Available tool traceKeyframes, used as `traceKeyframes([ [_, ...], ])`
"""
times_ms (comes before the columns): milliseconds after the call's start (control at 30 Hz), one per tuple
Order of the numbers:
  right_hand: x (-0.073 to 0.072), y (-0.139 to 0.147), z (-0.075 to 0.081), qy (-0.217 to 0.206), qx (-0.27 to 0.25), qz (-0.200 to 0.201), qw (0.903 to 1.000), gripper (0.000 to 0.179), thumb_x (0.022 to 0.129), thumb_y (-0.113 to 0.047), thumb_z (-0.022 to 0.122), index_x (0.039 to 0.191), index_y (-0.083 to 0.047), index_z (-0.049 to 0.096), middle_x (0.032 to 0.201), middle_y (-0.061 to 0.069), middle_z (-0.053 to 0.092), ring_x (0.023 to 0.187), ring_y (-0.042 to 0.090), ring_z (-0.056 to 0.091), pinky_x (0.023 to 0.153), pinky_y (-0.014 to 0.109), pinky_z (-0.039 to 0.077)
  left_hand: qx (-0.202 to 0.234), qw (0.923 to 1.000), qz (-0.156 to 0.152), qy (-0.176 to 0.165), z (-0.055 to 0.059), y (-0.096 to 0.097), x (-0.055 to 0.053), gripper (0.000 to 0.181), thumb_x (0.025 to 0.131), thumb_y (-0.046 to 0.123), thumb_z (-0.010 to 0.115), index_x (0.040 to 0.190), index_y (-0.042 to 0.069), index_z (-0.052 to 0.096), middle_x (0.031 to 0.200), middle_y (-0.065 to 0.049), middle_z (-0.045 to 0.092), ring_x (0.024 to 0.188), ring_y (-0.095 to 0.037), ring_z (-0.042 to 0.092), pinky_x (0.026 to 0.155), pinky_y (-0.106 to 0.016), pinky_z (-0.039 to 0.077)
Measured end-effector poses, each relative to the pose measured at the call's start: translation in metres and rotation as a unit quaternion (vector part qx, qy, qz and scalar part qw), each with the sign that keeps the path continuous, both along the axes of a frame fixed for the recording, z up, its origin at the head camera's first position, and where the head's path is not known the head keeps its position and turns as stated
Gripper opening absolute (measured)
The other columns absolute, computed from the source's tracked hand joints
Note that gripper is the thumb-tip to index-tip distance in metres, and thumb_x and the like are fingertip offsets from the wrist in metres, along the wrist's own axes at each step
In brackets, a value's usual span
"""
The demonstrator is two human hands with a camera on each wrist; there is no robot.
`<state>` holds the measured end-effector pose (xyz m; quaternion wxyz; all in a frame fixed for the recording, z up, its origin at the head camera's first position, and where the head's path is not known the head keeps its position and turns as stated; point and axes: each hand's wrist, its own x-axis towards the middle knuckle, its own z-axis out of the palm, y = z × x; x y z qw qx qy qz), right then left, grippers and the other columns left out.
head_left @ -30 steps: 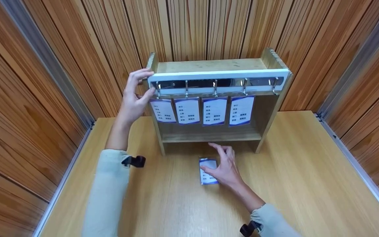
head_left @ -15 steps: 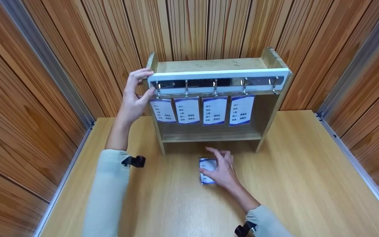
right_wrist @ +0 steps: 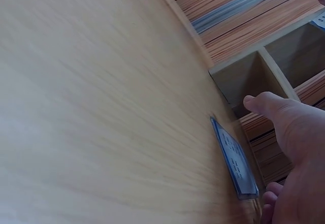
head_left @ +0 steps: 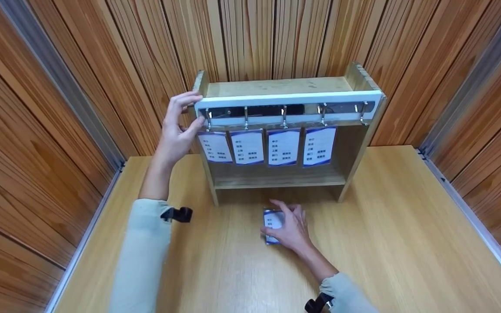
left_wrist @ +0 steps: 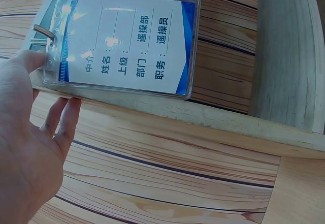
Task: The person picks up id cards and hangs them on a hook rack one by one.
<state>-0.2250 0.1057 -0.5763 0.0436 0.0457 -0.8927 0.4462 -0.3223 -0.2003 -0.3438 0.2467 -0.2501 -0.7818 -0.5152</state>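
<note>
My left hand [head_left: 175, 132] holds the left end of a wooden rack [head_left: 278, 180], thumb on the front of the white hook strip [head_left: 242, 99] and fingers at its upper corner. In the left wrist view, a clear-sleeved ID badge [left_wrist: 127, 46] hangs from a metal hook beside the thumb. Several such badges [head_left: 247, 148] hang in a row; the rightmost hook [head_left: 364, 114] bears none. My right hand [head_left: 292, 228] is over another badge [head_left: 272, 219] lying on the table, thumb and fingers spread apart. In the right wrist view this badge [right_wrist: 236, 160] lies below the hand, which appears apart from it.
The rack stands on a wooden table [head_left: 215, 269] near the back panelled wall [head_left: 250, 39]. Panelled walls with metal rails [head_left: 472, 217] flank both sides. A black wrist camera [head_left: 178, 214] sits on each sleeve.
My right hand has shifted slightly left and toward the near side, lower over the badge on the table. The left hand and the rack have stayed put.
</note>
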Motion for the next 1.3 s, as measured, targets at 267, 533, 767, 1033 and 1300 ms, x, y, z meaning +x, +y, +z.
traceKeyframes([
  [267, -0.001, -0.004, -0.003, -0.023, 0.021, -0.014, 0.9994, 0.086, 0.078, -0.037, 0.102, 0.155, -0.025, 0.064, 0.143, 0.027, 0.051, 0.129, 0.038, 0.044, 0.104, 0.055, 0.043, 0.0, 1.0, -0.001, -0.001, 0.001, -0.001, 0.0, 0.044, 0.111, 0.01, 0.066, 0.153, 0.006, 0.058, 0.172, -0.012, 0.049, 0.158, -0.025, 0.045, 0.112, -0.046, 0.054],
  [533, -0.003, -0.005, -0.012, -0.015, 0.028, -0.027, 0.9991, 0.086, 0.076, -0.028, 0.103, 0.153, -0.021, 0.064, 0.141, 0.029, 0.048, 0.13, 0.043, 0.043, 0.104, 0.058, 0.042, 0.001, 1.0, -0.002, -0.003, 0.001, -0.001, 0.002, 0.042, 0.112, 0.011, 0.066, 0.153, 0.006, 0.058, 0.172, -0.011, 0.049, 0.159, -0.025, 0.045, 0.113, -0.048, 0.053],
  [767, -0.007, -0.005, -0.017, -0.03, 0.033, -0.035, 0.9984, 0.091, 0.076, -0.026, 0.103, 0.156, -0.019, 0.06, 0.143, 0.028, 0.046, 0.133, 0.045, 0.041, 0.106, 0.06, 0.042, 0.006, 0.9999, -0.001, -0.01, 0.002, 0.0, 0.001, 0.044, 0.111, 0.011, 0.066, 0.154, 0.008, 0.058, 0.172, -0.009, 0.049, 0.158, -0.023, 0.045, 0.104, -0.043, 0.057],
  [1033, -0.003, 0.001, 0.002, -0.083, 0.052, -0.005, 0.9951, 0.093, 0.081, -0.025, 0.1, 0.161, -0.015, 0.053, 0.145, 0.028, 0.047, 0.135, 0.044, 0.041, 0.109, 0.061, 0.044, 0.008, 0.9999, 0.0, -0.015, 0.002, 0.0, 0.002, 0.044, 0.111, 0.01, 0.066, 0.154, 0.01, 0.058, 0.172, -0.006, 0.049, 0.158, -0.023, 0.045, 0.103, -0.043, 0.056],
  [1300, -0.007, 0.005, 0.004, -0.095, 0.054, 0.009, 0.9939, 0.096, 0.076, -0.015, 0.099, 0.161, -0.016, 0.054, 0.146, 0.032, 0.049, 0.134, 0.047, 0.041, 0.11, 0.061, 0.043, 0.002, 0.9999, 0.001, -0.012, 0.001, 0.001, 0.002, 0.043, 0.112, 0.01, 0.065, 0.154, 0.008, 0.058, 0.172, -0.008, 0.048, 0.157, -0.023, 0.045, 0.1, -0.042, 0.057],
])
